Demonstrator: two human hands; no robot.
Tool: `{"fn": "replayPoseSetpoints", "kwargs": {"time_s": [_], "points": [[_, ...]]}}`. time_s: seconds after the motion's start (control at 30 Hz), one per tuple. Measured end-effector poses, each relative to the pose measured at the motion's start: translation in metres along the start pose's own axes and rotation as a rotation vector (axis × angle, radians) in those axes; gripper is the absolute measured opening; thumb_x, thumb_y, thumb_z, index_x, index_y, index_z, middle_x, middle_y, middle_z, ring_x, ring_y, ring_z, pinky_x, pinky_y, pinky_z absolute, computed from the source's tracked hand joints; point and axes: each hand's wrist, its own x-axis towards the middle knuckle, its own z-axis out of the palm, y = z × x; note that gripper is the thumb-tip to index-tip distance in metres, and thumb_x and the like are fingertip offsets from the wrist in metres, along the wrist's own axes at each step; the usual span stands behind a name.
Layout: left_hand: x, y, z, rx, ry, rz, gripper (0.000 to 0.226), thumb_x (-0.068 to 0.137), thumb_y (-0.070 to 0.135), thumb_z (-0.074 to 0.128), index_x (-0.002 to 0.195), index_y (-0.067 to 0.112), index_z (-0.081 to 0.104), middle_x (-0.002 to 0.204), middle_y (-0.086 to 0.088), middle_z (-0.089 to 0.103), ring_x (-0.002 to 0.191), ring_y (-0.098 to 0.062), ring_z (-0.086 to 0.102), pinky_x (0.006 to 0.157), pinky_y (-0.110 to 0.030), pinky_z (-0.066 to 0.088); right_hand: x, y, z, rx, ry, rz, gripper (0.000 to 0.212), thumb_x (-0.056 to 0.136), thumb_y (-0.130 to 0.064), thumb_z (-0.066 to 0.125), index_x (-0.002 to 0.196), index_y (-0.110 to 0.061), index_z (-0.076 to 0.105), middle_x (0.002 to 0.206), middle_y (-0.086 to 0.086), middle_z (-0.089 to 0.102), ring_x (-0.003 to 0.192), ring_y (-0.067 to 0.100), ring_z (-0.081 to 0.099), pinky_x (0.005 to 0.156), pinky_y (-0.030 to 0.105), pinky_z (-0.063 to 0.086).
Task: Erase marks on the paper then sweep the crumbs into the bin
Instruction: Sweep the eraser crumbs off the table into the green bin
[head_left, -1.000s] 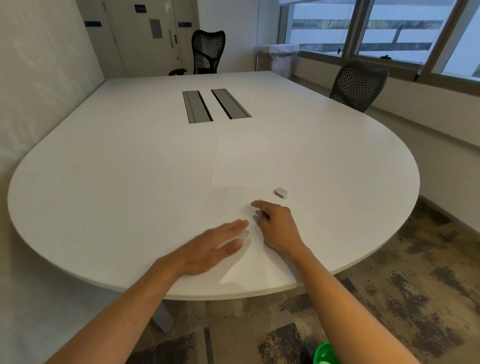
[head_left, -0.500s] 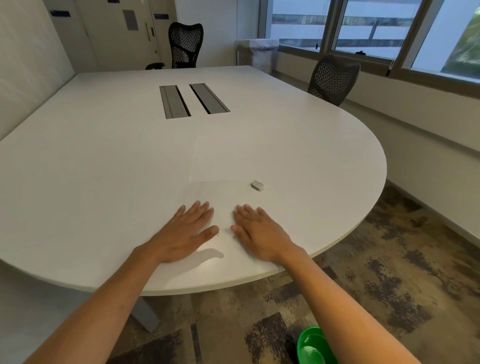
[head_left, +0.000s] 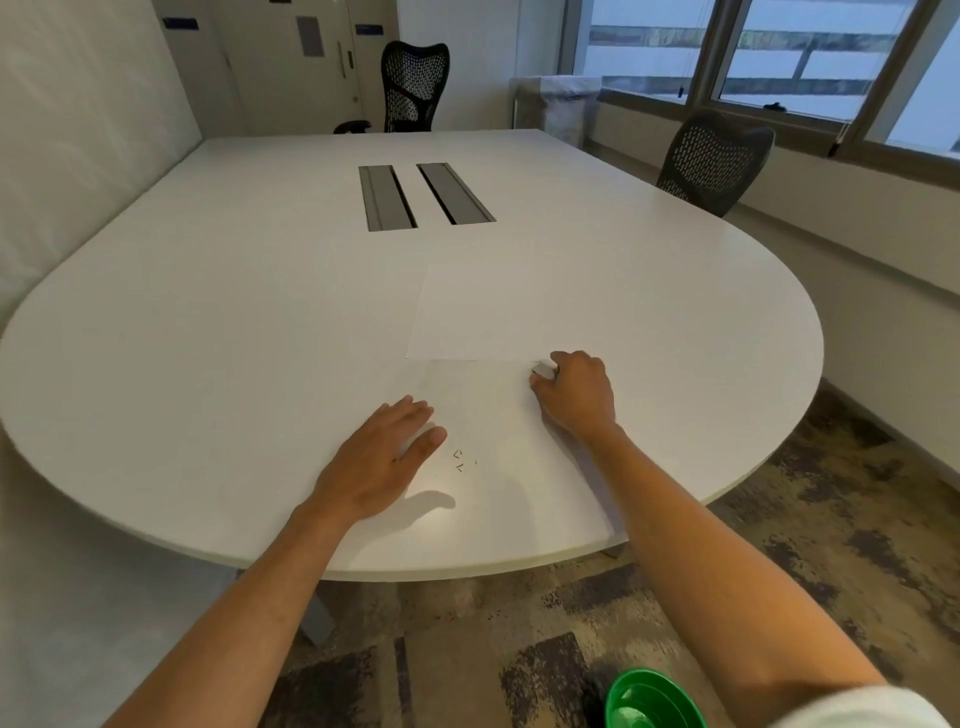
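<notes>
A white sheet of paper lies near the front edge of the white table. A few small dark pencil marks show on it. My left hand rests flat on the sheet's left side, fingers apart, just left of the marks. My right hand is at the sheet's far right corner, its fingers closed around a small grey-white eraser. A green bin stands on the floor below the table edge, by my right arm.
A second white sheet lies just beyond the first. Two grey cable hatches sit in the table's middle. Black mesh chairs stand at the far end and the right side. Patterned carpet lies below.
My right hand has left the paper's middle, reached forward and right, and closed on the eraser. My left hand stays flat on the sheet; the marks are now uncovered.
</notes>
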Motion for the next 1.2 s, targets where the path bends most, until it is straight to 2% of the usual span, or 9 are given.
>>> {"fn": "replayPoseSetpoints", "kwargs": {"time_s": [0.13,0.3,0.37,0.43,0.57,0.7,0.93,1.1,1.2], "points": [[0.003,-0.004,-0.001,-0.017,0.003,-0.020,0.087,0.087,0.077,0.018,0.147,0.019,0.041,0.156,0.004,0.033,0.137,0.006,0.015,0.113,-0.019,0.007,0.003,-0.010,0.001,0.043,-0.011,-0.049,0.043,0.084,-0.012,0.054,0.049,-0.014,0.030,0.059,0.004,0.037,0.058,0.025,0.041,0.045,0.027,0.023],[0.000,0.002,0.000,0.058,-0.039,-0.031,0.063,0.097,0.054,0.030,0.150,0.020,0.034,0.159,0.007,0.025,0.145,-0.003,0.014,0.106,-0.013,0.003,-0.036,-0.030,0.001,0.091,-0.100,-0.238,0.040,0.079,-0.009,0.056,0.051,-0.013,0.028,0.049,0.000,0.028,0.047,0.016,0.028,0.048,0.027,0.025],[-0.001,0.001,0.001,0.055,-0.043,-0.037,0.072,0.092,0.064,0.025,0.150,0.022,0.033,0.159,0.008,0.025,0.144,-0.001,0.013,0.107,-0.015,0.006,-0.051,-0.032,0.000,0.097,-0.160,-0.316,0.032,0.080,-0.014,0.059,0.054,-0.006,0.043,0.055,0.009,0.043,0.055,0.022,0.041,0.052,0.034,0.035],[-0.001,0.000,0.002,0.047,-0.044,-0.046,0.083,0.085,0.074,0.019,0.150,0.024,0.033,0.159,0.009,0.025,0.145,-0.002,0.014,0.110,-0.020,0.011,-0.059,-0.028,-0.006,0.135,-0.198,-0.363,0.021,0.082,-0.018,0.062,0.072,0.001,0.062,0.073,0.017,0.061,0.071,0.026,0.054,0.067,0.039,0.047],[0.000,-0.001,0.003,0.027,-0.030,-0.073,0.072,0.089,0.064,0.024,0.150,0.026,0.034,0.159,0.009,0.026,0.147,-0.010,0.018,0.115,-0.030,0.018,-0.039,-0.011,-0.024,0.249,-0.005,-0.240,0.020,0.091,-0.022,0.060,0.092,-0.004,0.070,0.089,0.012,0.069,0.080,0.024,0.062,0.077,0.036,0.049],[0.002,-0.003,0.003,0.017,-0.015,-0.069,0.072,0.090,0.065,0.025,0.149,0.024,0.037,0.158,0.007,0.030,0.146,-0.010,0.021,0.115,-0.031,0.020,-0.011,0.018,-0.025,0.173,-0.008,-0.049,0.031,0.095,-0.024,0.053,0.122,-0.013,0.061,0.108,0.009,0.067,0.100,0.025,0.062,0.084,0.030,0.044],[0.006,-0.011,0.006,-0.034,-0.005,-0.064,0.092,0.081,0.083,0.019,0.148,0.023,0.039,0.157,0.006,0.032,0.145,-0.007,0.022,0.117,-0.031,0.020,0.001,0.026,-0.014,0.062,0.006,-0.068,0.020,0.086,-0.017,0.058,0.090,-0.001,0.068,0.090,0.016,0.069,0.083,0.033,0.063,0.073,0.045,0.056],[0.008,-0.010,0.006,-0.015,0.004,-0.070,0.079,0.089,0.074,0.025,0.147,0.023,0.040,0.157,0.007,0.031,0.146,-0.007,0.021,0.115,-0.028,0.019,0.000,0.023,-0.013,-0.075,0.064,-0.172,0.038,0.091,-0.025,0.057,0.126,-0.010,0.059,0.129,0.010,0.059,0.120,0.031,0.050,0.099,0.040,0.041],[0.011,-0.012,0.007,-0.035,-0.011,-0.070,0.084,0.085,0.080,0.022,0.147,0.026,0.039,0.157,0.008,0.030,0.146,-0.007,0.019,0.117,-0.032,0.019,-0.001,0.009,-0.005,-0.082,-0.055,-0.357,0.045,0.097,-0.030,0.049,0.136,-0.009,0.049,0.143,0.009,0.048,0.133,0.026,0.040,0.109,0.035,0.032]]}}
